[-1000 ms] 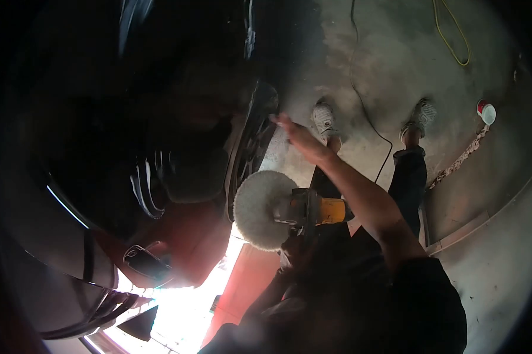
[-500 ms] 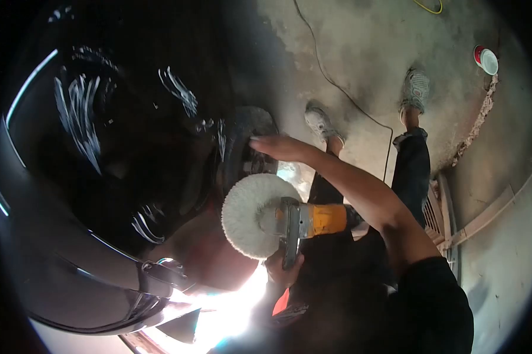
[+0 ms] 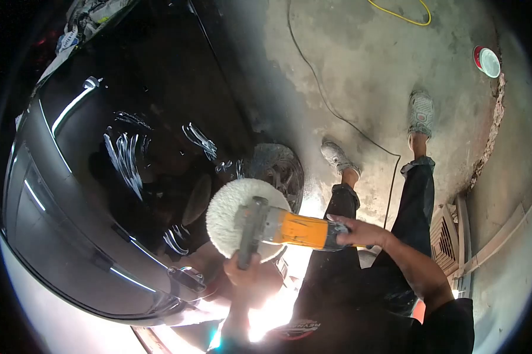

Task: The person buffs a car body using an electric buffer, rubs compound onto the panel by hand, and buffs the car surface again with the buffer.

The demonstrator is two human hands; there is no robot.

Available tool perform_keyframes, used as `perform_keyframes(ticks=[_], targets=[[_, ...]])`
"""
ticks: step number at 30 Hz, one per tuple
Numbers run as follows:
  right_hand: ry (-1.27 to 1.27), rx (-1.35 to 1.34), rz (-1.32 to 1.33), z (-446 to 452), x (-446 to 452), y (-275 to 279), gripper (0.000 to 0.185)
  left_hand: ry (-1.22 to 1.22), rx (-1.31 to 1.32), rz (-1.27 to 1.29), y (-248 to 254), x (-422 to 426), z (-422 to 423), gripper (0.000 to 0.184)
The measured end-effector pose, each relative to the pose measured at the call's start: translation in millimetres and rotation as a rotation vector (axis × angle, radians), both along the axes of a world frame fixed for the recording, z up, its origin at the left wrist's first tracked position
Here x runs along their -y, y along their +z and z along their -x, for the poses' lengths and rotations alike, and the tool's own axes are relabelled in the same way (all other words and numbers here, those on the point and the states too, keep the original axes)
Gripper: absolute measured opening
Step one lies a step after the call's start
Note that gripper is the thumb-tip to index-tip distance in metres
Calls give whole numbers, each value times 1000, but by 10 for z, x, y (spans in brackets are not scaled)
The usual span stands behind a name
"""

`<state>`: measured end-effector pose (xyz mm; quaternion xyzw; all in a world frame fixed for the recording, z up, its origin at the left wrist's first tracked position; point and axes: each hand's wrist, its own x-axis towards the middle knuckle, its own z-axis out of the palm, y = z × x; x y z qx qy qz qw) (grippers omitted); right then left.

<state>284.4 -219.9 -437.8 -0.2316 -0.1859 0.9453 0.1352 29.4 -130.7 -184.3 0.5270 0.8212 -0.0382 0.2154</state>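
Note:
My left hand is wrapped round the side handle of an orange and black polisher. Around the rear end of the polisher's body, my right hand is closed. A round white fluffy pad faces the glossy dark car body; I cannot tell whether the two touch. White smears streak the car's surface left of the pad, with more above it. Part of a wheel shows just behind the pad.
A dark cord runs over the concrete floor between my feet. Farther off lie a yellow cable and a red and white tub. A slatted vent stands at the right, and bright light glares at lower left.
My right hand has come back from beside the wheel and taken hold of the polisher's rear. The polisher has shifted slightly left, and the view has turned, showing more of the car.

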Motion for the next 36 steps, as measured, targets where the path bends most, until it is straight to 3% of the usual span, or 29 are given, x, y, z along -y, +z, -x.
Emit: perform_keyframes(ticks=[1,3,7,10,17,23,29,36], targets=[[14,-1,-90,-48,-96,171,108,114,119,68,80,-254,-83,13],[-9,16,-181,-42,-258,388,130,7,95,52,105,-570,-235,16],[-57,161,-137,471,-66,487,133,-230,-67,61,-11,-875,-291,21],[-114,182,-65,768,41,525,134,-247,-106,85,-168,-983,-165,28],[-114,238,-12,1242,489,510,106,-241,-133,222,-448,-901,-28,20],[-130,214,50,1302,562,365,96,-239,-66,194,-624,-808,32,20],[-170,143,168,1400,591,324,89,-229,-125,343,-810,-912,109,21],[-237,220,154,1514,101,205,82,-494,-104,77,-1090,-1374,209,18]])
